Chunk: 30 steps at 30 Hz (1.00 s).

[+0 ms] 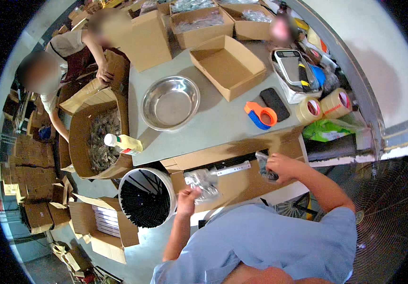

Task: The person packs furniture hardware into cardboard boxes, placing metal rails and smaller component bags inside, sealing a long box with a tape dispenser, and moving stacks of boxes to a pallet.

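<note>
My left hand (187,201) is closed on the edge of a clear plastic bag (205,183) with pale, shiny contents I cannot make out. My right hand (282,168) grips a smaller clear bag (264,165) of dark pieces. Both hands are over a long, open cardboard box (242,185) at the table's near edge. Between the bags lies a white strip with holes (234,168), beside dark long parts (227,163) in the box.
A steel bowl (170,103), a shallow cardboard tray (227,66), an orange-and-blue tape dispenser (260,116) and a bottle (124,143) stand on the grey table. Left of me is a white bucket of black rods (148,198). A co-worker (54,66) reaches into a carton; a fan (379,222) stands right.
</note>
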Motion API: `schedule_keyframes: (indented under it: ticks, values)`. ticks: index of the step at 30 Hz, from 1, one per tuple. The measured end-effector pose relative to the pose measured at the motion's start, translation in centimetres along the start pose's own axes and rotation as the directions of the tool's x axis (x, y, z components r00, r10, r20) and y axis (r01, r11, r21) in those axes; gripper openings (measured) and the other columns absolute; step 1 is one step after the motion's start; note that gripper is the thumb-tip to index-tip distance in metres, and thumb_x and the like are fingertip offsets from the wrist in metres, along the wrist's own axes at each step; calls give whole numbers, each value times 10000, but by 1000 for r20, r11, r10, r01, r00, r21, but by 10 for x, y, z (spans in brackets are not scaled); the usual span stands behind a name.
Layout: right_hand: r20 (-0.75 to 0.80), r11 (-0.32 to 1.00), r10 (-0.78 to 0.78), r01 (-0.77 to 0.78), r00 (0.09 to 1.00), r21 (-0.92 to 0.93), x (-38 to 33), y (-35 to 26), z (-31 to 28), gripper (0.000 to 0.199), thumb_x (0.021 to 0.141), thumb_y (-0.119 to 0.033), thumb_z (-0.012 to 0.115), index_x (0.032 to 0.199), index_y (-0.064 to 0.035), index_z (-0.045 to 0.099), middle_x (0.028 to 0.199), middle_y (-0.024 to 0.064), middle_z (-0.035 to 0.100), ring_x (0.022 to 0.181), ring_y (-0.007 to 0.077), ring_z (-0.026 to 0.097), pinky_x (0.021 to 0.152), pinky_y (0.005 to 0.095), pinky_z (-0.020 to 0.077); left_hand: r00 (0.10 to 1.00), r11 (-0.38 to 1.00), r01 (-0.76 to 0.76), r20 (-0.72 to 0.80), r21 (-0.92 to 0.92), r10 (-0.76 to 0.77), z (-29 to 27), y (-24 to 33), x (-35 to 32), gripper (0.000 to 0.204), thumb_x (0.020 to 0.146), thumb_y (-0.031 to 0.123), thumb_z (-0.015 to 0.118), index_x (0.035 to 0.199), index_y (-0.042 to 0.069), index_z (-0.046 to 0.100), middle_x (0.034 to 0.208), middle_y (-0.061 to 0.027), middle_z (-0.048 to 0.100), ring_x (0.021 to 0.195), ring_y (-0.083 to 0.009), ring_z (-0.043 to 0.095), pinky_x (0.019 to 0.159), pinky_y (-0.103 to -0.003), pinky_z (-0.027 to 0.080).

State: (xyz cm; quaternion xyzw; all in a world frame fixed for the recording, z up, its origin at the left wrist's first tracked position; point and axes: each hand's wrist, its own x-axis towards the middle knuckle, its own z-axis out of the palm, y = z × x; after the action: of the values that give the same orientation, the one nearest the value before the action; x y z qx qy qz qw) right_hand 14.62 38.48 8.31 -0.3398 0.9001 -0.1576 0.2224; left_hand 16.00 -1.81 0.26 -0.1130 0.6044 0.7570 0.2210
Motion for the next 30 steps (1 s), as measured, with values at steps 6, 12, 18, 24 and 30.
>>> schedule_keyframes:
  ticks: [6, 12, 18, 24, 30]
  values:
    - [88, 983, -112, 123, 990, -134, 0, 44, 70, 522, 437, -247, 790, 900, -97, 600, 890, 73, 579, 921, 280, 521, 837, 371, 419, 977, 978, 204, 56, 49, -207, 54, -24, -46, 141, 847, 154, 631, 857, 14, 644, 808, -26, 635, 767, -91, 541, 741, -247, 415]
    - [-238, 856, 517, -488, 822, 173, 8, 54, 59, 459, 546, -261, 743, 942, -88, 587, 959, 124, 582, 942, 349, 529, 837, 440, 447, 993, 990, 109, 24, 86, -112, 65, -32, -58, 176, 865, 193, 618, 841, 21, 642, 789, -12, 621, 749, -85, 522, 715, -245, 401]
    - [-129, 268, 939, -446, 318, 854, 19, 97, 192, 757, 856, -562, 474, 1275, 61, 378, 1312, 267, 403, 1212, 366, 407, 1013, 427, 300, 992, 962, 98, 46, 256, -114, 78, -30, -52, 201, 879, 209, 604, 912, 16, 649, 844, -5, 619, 778, -81, 514, 734, -243, 396]
    - [-479, 470, 852, -713, 211, 521, 6, 12, 137, 671, 855, -488, 555, 1303, -23, 373, 1315, 220, 399, 1209, 329, 413, 990, 450, 333, 972, 984, 22, 228, 177, -63, 121, -11, -34, 218, 913, 195, 551, 1030, 18, 603, 897, 13, 596, 797, -78, 513, 747, -238, 400]
    - [7, -332, 622, 256, 783, 908, 3, -52, 122, 569, 845, -202, 614, 1330, -69, 347, 1129, 112, 542, 1029, 235, 523, 894, 405, 434, 803, 960, 255, 578, -113, -145, 153, -17, -11, 201, 926, 158, 515, 1044, 13, 589, 993, -28, 617, 905, -89, 543, 825, -252, 419]
